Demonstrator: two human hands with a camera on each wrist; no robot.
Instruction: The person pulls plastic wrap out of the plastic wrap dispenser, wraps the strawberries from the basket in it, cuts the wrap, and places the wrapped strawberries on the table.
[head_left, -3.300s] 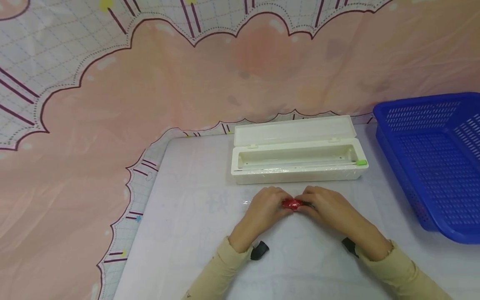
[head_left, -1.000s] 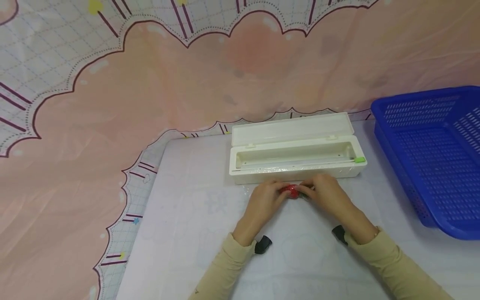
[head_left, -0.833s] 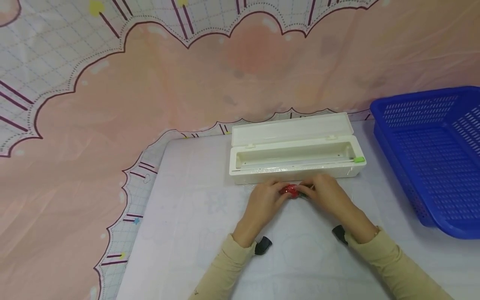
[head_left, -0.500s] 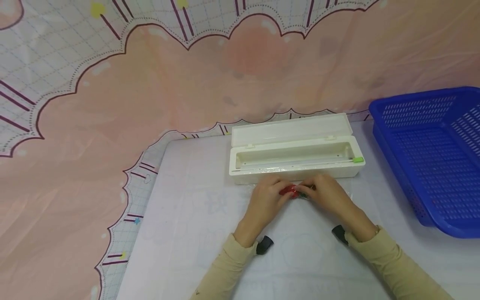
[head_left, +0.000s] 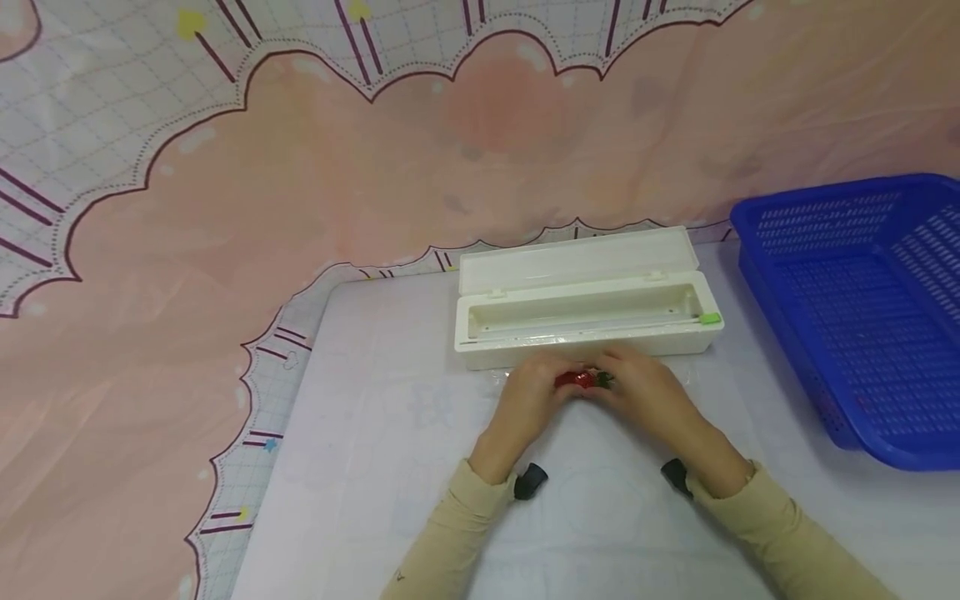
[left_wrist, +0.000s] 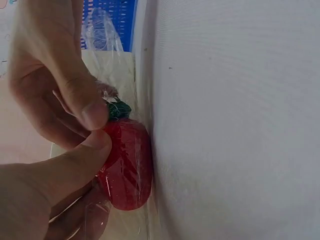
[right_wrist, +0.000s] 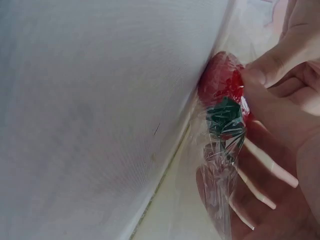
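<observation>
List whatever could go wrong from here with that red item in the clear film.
The clear film trails in a wrinkled tail past the green leaves, so it may cling to itself or the fingers and leave a loose end.

The left hand and right hand hold the smooth-looking red item with thumbs and fingers; it might slip.

Both hands are close to the white box, so a knuckle might bump it.

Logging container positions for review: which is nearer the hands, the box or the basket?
The solid white box, just beyond the left hand and right hand, its lid open; the perforated blue basket stands farther off, to the right.
</observation>
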